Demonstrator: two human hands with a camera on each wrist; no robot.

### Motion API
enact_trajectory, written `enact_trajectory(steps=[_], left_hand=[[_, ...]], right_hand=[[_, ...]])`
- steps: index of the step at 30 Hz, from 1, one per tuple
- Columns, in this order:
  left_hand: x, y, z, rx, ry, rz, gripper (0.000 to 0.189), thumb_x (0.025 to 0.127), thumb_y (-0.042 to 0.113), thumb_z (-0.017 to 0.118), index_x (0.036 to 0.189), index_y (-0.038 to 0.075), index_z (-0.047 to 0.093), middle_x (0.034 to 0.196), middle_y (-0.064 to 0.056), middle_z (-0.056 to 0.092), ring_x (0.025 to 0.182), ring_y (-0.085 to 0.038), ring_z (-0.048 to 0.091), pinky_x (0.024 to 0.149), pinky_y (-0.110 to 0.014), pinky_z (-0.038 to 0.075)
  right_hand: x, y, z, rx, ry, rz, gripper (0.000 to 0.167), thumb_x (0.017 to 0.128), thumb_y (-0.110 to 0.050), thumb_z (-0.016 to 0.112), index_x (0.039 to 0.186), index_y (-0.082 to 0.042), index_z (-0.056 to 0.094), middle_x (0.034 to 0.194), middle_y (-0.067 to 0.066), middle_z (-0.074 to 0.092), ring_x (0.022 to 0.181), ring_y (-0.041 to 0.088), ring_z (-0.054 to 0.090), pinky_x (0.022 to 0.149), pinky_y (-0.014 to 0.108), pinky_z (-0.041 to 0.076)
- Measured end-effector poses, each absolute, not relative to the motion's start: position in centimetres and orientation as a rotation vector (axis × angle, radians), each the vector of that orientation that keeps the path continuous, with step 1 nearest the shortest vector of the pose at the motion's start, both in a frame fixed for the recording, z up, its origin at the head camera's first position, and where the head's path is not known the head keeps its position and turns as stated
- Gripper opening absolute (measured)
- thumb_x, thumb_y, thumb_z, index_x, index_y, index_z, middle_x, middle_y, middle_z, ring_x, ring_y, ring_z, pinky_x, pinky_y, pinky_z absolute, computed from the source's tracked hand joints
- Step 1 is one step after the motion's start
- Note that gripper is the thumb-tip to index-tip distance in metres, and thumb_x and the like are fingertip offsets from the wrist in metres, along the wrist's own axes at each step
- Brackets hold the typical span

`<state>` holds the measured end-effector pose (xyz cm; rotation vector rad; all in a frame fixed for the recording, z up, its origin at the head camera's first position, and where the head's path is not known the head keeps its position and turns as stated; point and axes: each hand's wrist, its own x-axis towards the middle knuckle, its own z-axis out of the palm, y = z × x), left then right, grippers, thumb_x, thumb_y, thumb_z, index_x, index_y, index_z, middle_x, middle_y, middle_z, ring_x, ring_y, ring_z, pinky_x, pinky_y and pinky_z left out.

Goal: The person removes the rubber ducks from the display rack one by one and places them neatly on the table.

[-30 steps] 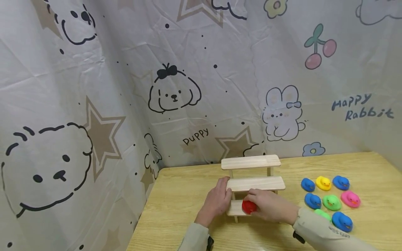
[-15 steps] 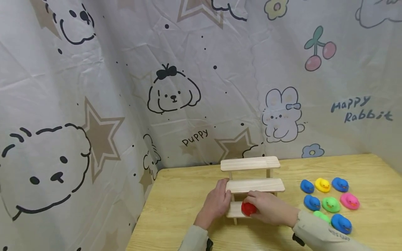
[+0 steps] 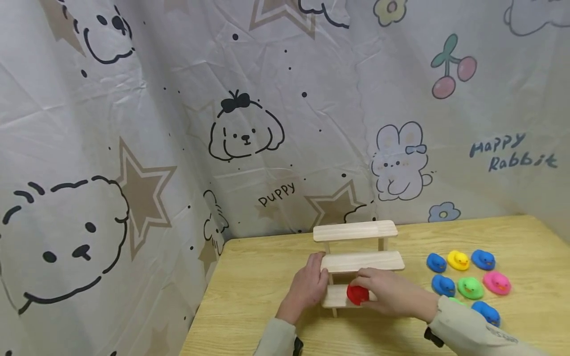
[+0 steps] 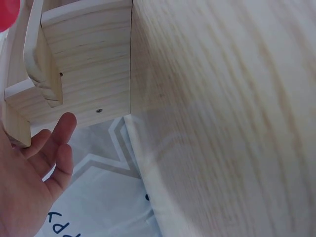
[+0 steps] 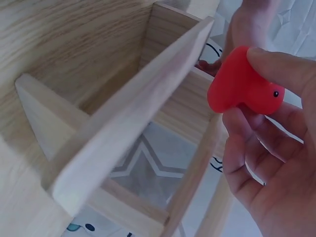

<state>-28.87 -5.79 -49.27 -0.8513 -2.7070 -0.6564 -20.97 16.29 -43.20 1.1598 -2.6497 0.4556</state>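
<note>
A three-tier wooden display shelf (image 3: 362, 262) stands on the table. At the left end of its middle board, my left hand (image 3: 307, 283) holds the board, its fingers bent by the edge in the left wrist view. My right hand (image 3: 388, 293) pinches a red rubber duck (image 3: 357, 294) between thumb and fingers, over the bottom board (image 3: 335, 297). In the right wrist view the duck (image 5: 236, 84) is tilted, with one black eye showing and its beak side toward the palm. A bit of the red duck (image 4: 7, 14) also shows in the left wrist view's corner.
Right of the shelf sit several rubber ducks in loose rows: blue ones (image 3: 436, 262), a yellow one (image 3: 458, 260), a pink one (image 3: 497, 283) and green ones (image 3: 470, 288). The right sleeve (image 3: 472, 324) partly covers the nearest ducks. A printed curtain (image 3: 276, 123) hangs behind the table (image 3: 249, 277).
My right hand has shifted slightly right along the bottom board with the red duck, and its sleeve now covers more of the near ducks. The left hand keeps its place on the shelf.
</note>
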Motion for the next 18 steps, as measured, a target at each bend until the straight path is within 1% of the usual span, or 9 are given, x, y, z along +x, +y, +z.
enact_trajectory(steps=[5,12,18], left_hand=[[-28.9,-5.7,-49.4,-0.864,-2.704,-0.642,0.045,0.097,0.025,0.031,0.136,0.005,0.039,0.130,-0.008,0.047,0.094,-0.022,0.059,0.081,-0.037,0.050],[-29.0,-5.9,-49.4,-0.852,-2.716,-0.654,0.045,0.097,0.025,0.031,0.137,0.006,0.038,0.131,-0.007,0.045,0.096,-0.023,0.059,0.082,-0.037,0.049],[-28.9,-5.9,-49.4,-0.873,-2.706,-0.654,0.045,0.097,0.025,0.031,0.136,0.005,0.038,0.130,-0.008,0.046,0.095,-0.023,0.059,0.080,-0.037,0.049]], right_hand=[[-20.5,17.3,-42.6,1.175,-2.637,0.534,0.030,0.077,-0.019,0.077,0.104,-0.011,0.066,0.096,-0.010,0.056,0.082,0.003,0.053,0.071,0.025,0.050],[-20.1,18.9,-42.2,1.121,-2.644,0.589,0.031,0.077,-0.019,0.078,0.105,-0.014,0.066,0.095,-0.014,0.054,0.080,0.001,0.051,0.068,0.022,0.049],[-19.7,20.3,-42.2,1.070,-2.659,0.560,0.031,0.076,-0.019,0.078,0.104,-0.013,0.066,0.095,-0.012,0.055,0.079,0.002,0.051,0.066,0.022,0.049]])
